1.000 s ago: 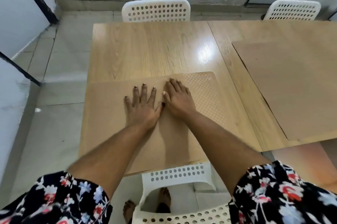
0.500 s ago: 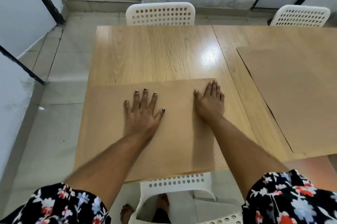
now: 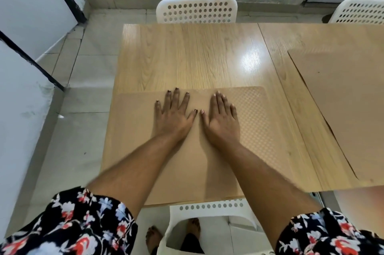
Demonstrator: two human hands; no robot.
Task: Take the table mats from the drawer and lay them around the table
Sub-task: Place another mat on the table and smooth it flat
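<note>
The near edge of the table mat was hidden under the person's forearms, so I could not see exactly where it met the table's front edge. A second mat lay to the right, cut off by the frame, its near corner close to the table's front edge. The near chair showed only its perforated back below the table edge, with bare feet beside it; a far-right chair was clipped too.

Both hands lay flat on the first mat, fingers straight and spread, grasping nothing: the left hand and right hand side by side near the mat's middle, thumbs nearly touching. That mat sat at the table's front-left, its left edge close to the table's left side. Bare wood stretched beyond its far edge to the far chair, and a strip of bare table separated the two mats. Tiled floor lay open to the left.
</note>
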